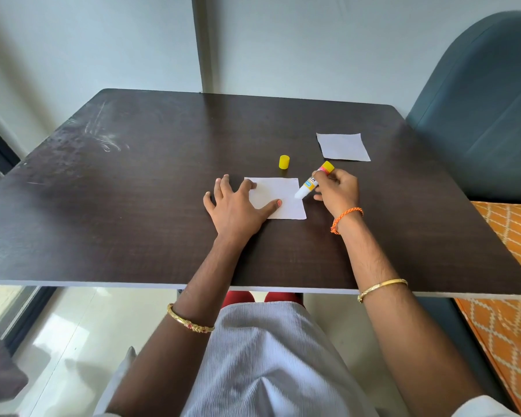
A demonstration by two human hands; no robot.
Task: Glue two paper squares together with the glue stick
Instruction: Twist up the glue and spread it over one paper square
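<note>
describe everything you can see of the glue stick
The glue stick is a small tube with a white and blue label and a yellow end. Uncapped, its white glue tip rests at the right edge of the near paper square. It tilts, yellow end up and away. The right hand grips it; its yellow cap stands apart on the table.

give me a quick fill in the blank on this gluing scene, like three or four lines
1. The right hand grips the glue stick, whose white tip touches the ____ edge of the near paper square.
2. The left hand presses on that square with fingers spread ____.
3. The yellow cap stands on the table, ____ the glue stick.
4. The second paper square lies ____ on the table, touched by neither hand.

Missing words: right; flat; off; flat
</note>
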